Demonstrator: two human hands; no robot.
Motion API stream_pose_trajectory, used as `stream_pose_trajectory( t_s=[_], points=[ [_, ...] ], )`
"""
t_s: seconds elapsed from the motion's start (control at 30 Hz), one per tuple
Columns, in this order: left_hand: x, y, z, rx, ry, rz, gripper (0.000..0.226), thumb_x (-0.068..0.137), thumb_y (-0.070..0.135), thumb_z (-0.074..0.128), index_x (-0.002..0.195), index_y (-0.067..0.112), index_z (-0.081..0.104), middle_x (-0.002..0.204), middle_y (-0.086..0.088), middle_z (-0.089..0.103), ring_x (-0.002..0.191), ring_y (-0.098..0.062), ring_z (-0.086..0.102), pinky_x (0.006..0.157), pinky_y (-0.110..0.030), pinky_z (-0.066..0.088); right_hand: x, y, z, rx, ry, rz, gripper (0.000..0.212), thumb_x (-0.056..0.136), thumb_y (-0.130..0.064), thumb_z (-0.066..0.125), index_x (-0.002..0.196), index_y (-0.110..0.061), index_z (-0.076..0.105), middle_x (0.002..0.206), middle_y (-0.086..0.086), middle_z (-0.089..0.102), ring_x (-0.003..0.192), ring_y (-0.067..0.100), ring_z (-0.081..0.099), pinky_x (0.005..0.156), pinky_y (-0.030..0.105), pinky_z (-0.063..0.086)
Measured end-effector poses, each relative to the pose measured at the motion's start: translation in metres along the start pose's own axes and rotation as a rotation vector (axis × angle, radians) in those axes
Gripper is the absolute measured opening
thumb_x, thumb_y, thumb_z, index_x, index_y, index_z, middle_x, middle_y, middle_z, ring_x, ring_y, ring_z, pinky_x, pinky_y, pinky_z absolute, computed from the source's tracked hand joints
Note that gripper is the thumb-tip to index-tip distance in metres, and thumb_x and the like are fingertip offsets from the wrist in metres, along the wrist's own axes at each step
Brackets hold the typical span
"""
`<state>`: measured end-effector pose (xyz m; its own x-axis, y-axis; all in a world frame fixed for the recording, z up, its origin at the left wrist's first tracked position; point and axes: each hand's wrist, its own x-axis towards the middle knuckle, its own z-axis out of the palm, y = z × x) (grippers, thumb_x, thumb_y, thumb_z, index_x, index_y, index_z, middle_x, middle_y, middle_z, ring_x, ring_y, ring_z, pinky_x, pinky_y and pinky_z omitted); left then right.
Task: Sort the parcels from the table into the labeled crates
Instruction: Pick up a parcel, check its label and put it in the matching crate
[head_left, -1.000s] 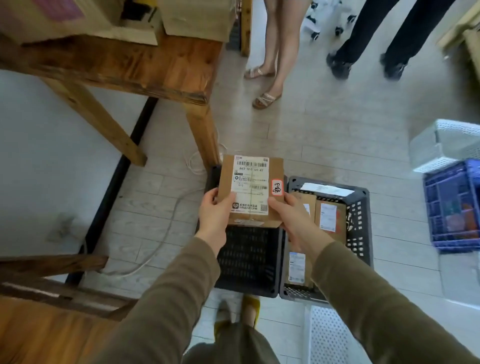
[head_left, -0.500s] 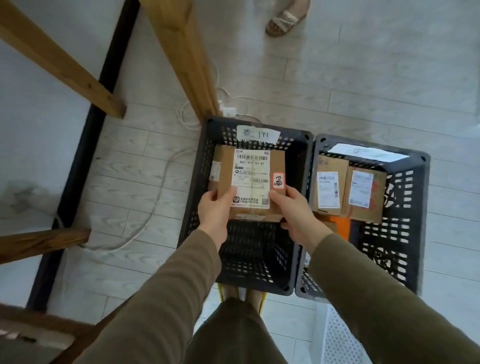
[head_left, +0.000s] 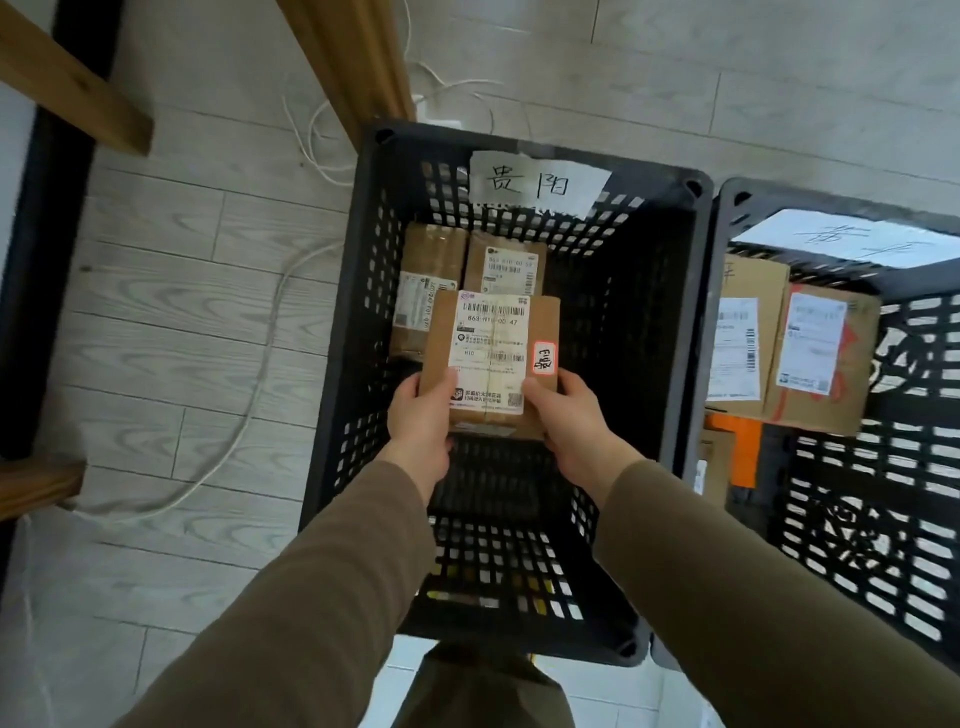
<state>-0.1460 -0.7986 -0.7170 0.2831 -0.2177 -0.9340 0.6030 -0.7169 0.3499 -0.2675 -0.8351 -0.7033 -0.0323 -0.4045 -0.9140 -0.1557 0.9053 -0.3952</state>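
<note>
Now our left hand (head_left: 420, 418) and right hand (head_left: 566, 418) grip a cardboard parcel (head_left: 491, 358) by its near corners, over the left black crate (head_left: 343, 364). At its far end lie two parcels (head_left: 506, 270); the right crate (head_left: 883, 519) holds more; how many remain we cannot tell.

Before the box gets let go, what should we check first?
1. Both hands hold the parcel: left hand and right hand grip its near corners. Ok.
2. Parcel is over the left crate, not the right crate. Ok.
3. The parcel's red-edged sticker matches the crate's paper label. Sticker writing is too small to read. Cannot tell.
4. Room inside: a taped parcel and a barcoded parcel sit at the far end, and bare crate floor shows nearer. Ok.
5. How high the parcel hangs above that floor. Cannot tell.
</note>
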Motion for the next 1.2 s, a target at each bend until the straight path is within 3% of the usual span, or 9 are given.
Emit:
stream_pose_trajectory(
  t_s=[0.3, 0.47, 0.6, 0.7, 0.8, 0.9, 1.0, 1.1, 1.2],
  points=[
    [0.061, -0.006, 0.016, -0.027, 0.066, -0.029, 0.04, 0.089, 0.024, 0.064, 0.123, 0.007, 0.053, 0.113, -0.01, 0.066, 0.099, -0.023, 0.064, 0.094, -0.039, 0.051, 0.058, 0.003, 0.01, -0.017, 0.044, 0.007, 0.033, 0.095, -0.021, 0.053, 0.126, -0.009, 0.049, 0.116, 0.007, 0.063, 0.092, 0.015, 0.059, 0.078, 0.025, 0.046],
    [0.083, 0.013, 0.019, -0.083, 0.113, 0.041, 0.046, 0.087, 0.028, 0.065, 0.128, 0.013, 0.051, 0.114, -0.006, 0.064, 0.102, -0.021, 0.063, 0.095, -0.04, 0.05, 0.075, -0.012, 0.028, -0.022, 0.011, -0.063, 0.037, 0.097, -0.024, 0.051, 0.133, -0.016, 0.047, 0.123, 0.002, 0.06, 0.084, 0.006, 0.054, 0.06, 0.012, 0.04],
    [0.103, 0.033, 0.023, -0.152, 0.115, 0.018, 0.044, 0.088, 0.028, 0.063, 0.128, 0.013, 0.05, 0.114, -0.009, 0.064, 0.101, -0.027, 0.063, 0.093, -0.05, 0.05, 0.093, -0.026, 0.043, -0.027, -0.026, -0.08, 0.035, 0.098, -0.026, 0.047, 0.133, -0.022, 0.047, 0.122, 0.0, 0.058, 0.078, 0.006, 0.05, 0.06, 0.019, 0.037],
    [0.112, 0.042, 0.026, -0.231, 0.11, 0.004, 0.034, 0.091, 0.026, 0.06, 0.118, 0.008, 0.053, 0.105, -0.011, 0.066, 0.096, -0.028, 0.065, 0.09, -0.05, 0.052, 0.105, -0.032, 0.052, -0.028, -0.047, -0.099, 0.033, 0.098, -0.024, 0.047, 0.132, -0.024, 0.047, 0.118, -0.001, 0.06, 0.08, 0.008, 0.054, 0.057, 0.019, 0.037],
    [0.117, 0.048, 0.028, -0.343, 0.112, -0.021, 0.019, 0.092, 0.027, 0.058, 0.104, 0.011, 0.055, 0.096, -0.009, 0.065, 0.095, -0.026, 0.063, 0.092, -0.045, 0.051, 0.111, -0.034, 0.062, 0.034, -0.1, -0.092, 0.034, 0.099, -0.02, 0.045, 0.133, -0.022, 0.046, 0.122, 0.001, 0.061, 0.095, 0.014, 0.057, 0.07, 0.022, 0.046],
    [0.125, 0.054, 0.029, -0.376, 0.08, -0.035, 0.03, 0.094, 0.031, 0.055, 0.116, 0.011, 0.054, 0.109, -0.011, 0.065, 0.109, -0.028, 0.06, 0.099, -0.047, 0.046, 0.115, -0.036, 0.071, 0.053, -0.106, -0.088, 0.031, 0.1, -0.017, 0.043, 0.13, -0.019, 0.047, 0.122, 0.003, 0.061, 0.106, 0.018, 0.058, 0.084, 0.029, 0.047],
    [0.133, 0.058, 0.033, -0.341, 0.082, -0.038, 0.037, 0.094, 0.034, 0.054, 0.122, 0.01, 0.051, 0.116, -0.013, 0.063, 0.112, -0.03, 0.059, 0.1, -0.049, 0.045, 0.122, -0.038, 0.074, 0.022, -0.075, -0.091, 0.015, 0.099, -0.017, 0.042, 0.111, -0.021, 0.051, 0.12, 0.005, 0.063, 0.105, 0.02, 0.06, 0.094, 0.038, 0.049],
    [0.137, 0.056, 0.034, -0.332, 0.079, -0.027, 0.042, 0.094, 0.037, 0.053, 0.126, 0.01, 0.05, 0.116, -0.014, 0.063, 0.112, -0.03, 0.059, 0.1, -0.05, 0.045, 0.125, -0.039, 0.072, -0.046, -0.059, -0.112, 0.022, 0.099, -0.017, 0.042, 0.118, -0.019, 0.051, 0.119, 0.003, 0.062, 0.104, 0.02, 0.058, 0.095, 0.039, 0.047],
    [0.136, 0.055, 0.032, -0.357, 0.057, -0.029, 0.041, 0.095, 0.035, 0.052, 0.127, 0.01, 0.049, 0.118, -0.015, 0.063, 0.113, -0.032, 0.059, 0.1, -0.053, 0.043, 0.121, -0.04, 0.067, -0.106, -0.078, -0.116, 0.031, 0.099, -0.019, 0.042, 0.129, -0.017, 0.047, 0.116, 0.0, 0.057, 0.092, 0.013, 0.051, 0.083, 0.031, 0.042]
  ],
)
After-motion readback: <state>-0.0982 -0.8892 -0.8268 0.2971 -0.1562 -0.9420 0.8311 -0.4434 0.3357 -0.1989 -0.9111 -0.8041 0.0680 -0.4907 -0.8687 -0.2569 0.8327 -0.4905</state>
